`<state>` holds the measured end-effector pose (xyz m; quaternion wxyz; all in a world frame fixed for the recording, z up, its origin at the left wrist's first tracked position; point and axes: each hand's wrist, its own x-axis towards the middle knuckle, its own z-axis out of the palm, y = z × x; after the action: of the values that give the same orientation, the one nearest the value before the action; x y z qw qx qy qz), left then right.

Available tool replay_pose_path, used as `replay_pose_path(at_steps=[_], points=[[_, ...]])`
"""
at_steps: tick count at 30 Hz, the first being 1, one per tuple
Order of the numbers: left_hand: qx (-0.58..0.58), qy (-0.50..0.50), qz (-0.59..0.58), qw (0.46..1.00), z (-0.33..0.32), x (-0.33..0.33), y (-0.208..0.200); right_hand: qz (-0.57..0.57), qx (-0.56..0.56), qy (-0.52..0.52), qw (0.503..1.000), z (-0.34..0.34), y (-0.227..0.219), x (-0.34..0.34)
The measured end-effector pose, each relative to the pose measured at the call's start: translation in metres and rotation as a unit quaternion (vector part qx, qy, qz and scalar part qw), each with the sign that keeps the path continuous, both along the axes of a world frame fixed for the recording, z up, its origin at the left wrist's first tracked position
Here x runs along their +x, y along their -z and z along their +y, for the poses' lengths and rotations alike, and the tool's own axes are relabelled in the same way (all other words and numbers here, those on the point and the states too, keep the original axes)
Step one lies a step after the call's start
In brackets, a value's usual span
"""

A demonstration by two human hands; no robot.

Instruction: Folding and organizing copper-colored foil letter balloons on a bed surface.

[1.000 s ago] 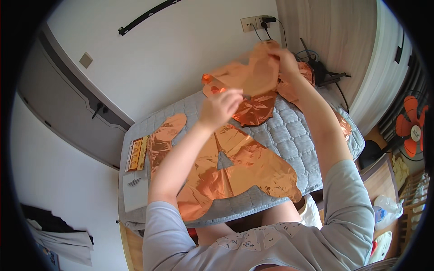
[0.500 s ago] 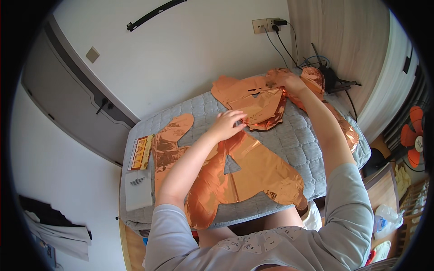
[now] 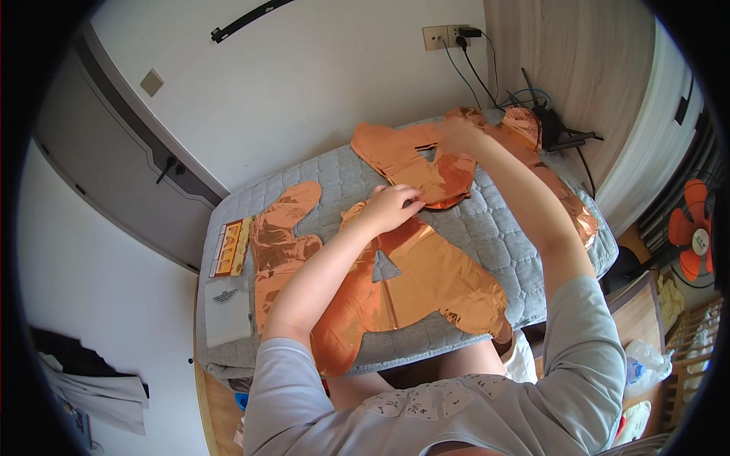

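Note:
A copper-coloured flat foil balloon (image 3: pixel 433 169) lies at the far middle of the quilted grey mattress (image 3: pixel 490 239). At its near edge my left hand (image 3: pixel 395 209) is closed, fingers curled against the thumb; what they pinch is hidden. My right hand (image 3: pixel 460 138) is over the same balloon's far right part, smeared by motion, so its fingers are unclear. Close to my lap lies a large letter-shaped foil balloon (image 3: pixel 433 285), its tip just under my left hand. Another flat foil balloon (image 3: pixel 285 235) rests to the left, partly behind my left forearm.
A printed card (image 3: pixel 232 247) and a whitish packet (image 3: pixel 228 310) lie at the mattress's left edge. More crumpled copper foil (image 3: pixel 566 201) runs along the right side. A black router (image 3: pixel 551 125) with cables stands in the far right corner. An orange-bladed fan (image 3: pixel 693 232) is at right.
My left hand has closed its fingers and shifted slightly right. My right hand has moved a little left, and the far balloon's right part has shifted with creases changing.

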<state>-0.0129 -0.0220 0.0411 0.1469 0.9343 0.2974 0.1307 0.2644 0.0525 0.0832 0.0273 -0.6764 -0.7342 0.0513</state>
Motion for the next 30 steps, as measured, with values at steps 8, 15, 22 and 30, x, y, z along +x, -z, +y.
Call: replay_pose_path(at_steps=[8,15,22,30], points=[[-0.42,-0.226,-0.448,0.756,0.022,0.034,0.008,0.054,-0.038,-0.049,0.997,-0.027,0.039,-0.042],[-0.551,-0.29,-0.452,0.639,0.072,0.013,0.001,-0.04,0.026,-0.053,0.997,-0.063,0.021,-0.094],[-0.535,-0.309,-0.453,0.643,0.074,0.016,0.012,-0.042,-0.022,-0.043,0.998,-0.062,0.021,-0.096],[-0.556,-0.231,-0.466,0.649,0.069,0.036,0.016,-0.019,-0.04,-0.01,0.999,-0.056,0.025,-0.063]])
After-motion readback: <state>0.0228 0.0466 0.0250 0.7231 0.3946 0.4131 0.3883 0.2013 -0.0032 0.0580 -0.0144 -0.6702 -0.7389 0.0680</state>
